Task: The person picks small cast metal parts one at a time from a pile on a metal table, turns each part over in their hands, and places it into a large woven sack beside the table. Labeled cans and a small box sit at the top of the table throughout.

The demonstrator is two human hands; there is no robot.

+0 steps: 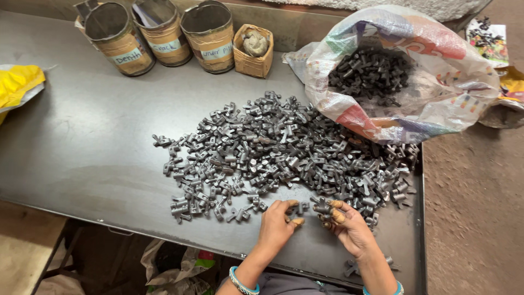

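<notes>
A dark metal table [82, 142] is seen from above, and a wide heap of small grey metal parts [284, 147] is spread across its middle and right side. The parts look like short forged pieces with a stub and a crossbar, matt and dry; they are judged to be stiff, dense for their size and unbreakable, with edges that catch on one another, so each is best pinched across its thicker body with thumb and fingertips. At the near edge of the heap, the right hand [349, 224] is curled around one part [322, 208], pinched at the fingertips, which are covered with brownish wrapping. The left hand [275, 221] lies just to the left of it, fingers bent and resting on the table, touching loose parts at the heap's near rim; whether anything is gripped in it cannot be told. The heap itself lies directly beyond both hands, within easy reach. To the far right, an open plastic sack [436, 71] holds more of the same parts. Along the far edge stand three taped tins [164, 35] and a small box [252, 52]. A yellow bag [16, 84] lies at the far left.
</notes>
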